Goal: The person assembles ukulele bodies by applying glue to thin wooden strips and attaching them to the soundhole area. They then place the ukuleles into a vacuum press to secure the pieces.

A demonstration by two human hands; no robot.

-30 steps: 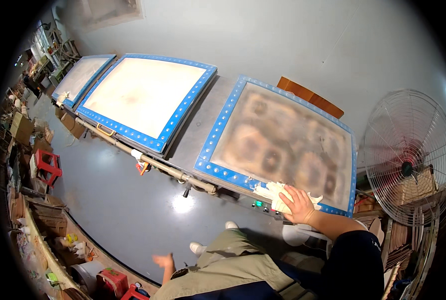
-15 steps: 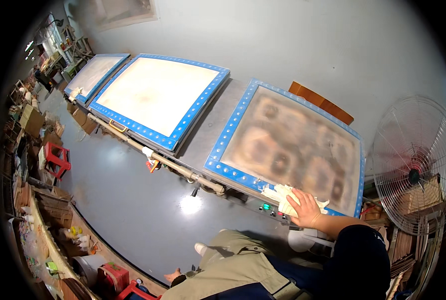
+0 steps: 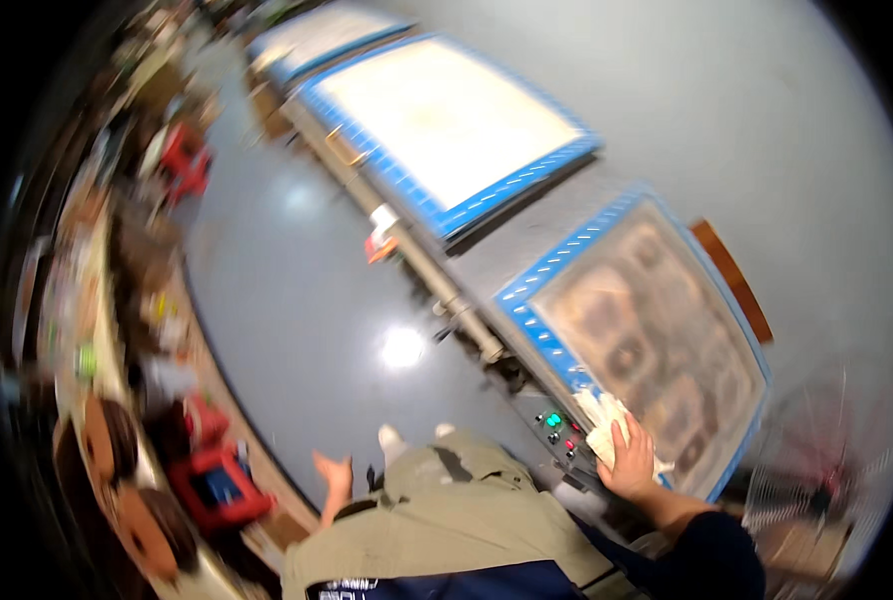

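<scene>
My right hand (image 3: 631,462) rests on a crumpled cream cloth (image 3: 607,412), fingers laid over it. The cloth lies on the near edge of a blue-framed panel (image 3: 533,318) with a see-through, brown-stained sheet (image 3: 657,340); whether it is a rag or a glove I cannot make out. My left hand (image 3: 334,472) hangs low over the floor beside my lap, holding nothing, its thumb and fingers apart.
A second blue-framed panel with a bright white sheet (image 3: 447,110) and a third panel (image 3: 337,35) stand farther along the bench. Control buttons (image 3: 557,425) sit near my right hand. A wire fan (image 3: 822,490) stands right; a cluttered shelf (image 3: 107,290) and red stool (image 3: 187,165) are left.
My view has swung so the panels sit farther right and tilt more steeply, with motion blur. My left hand shows more plainly. My right hand stays on the cloth.
</scene>
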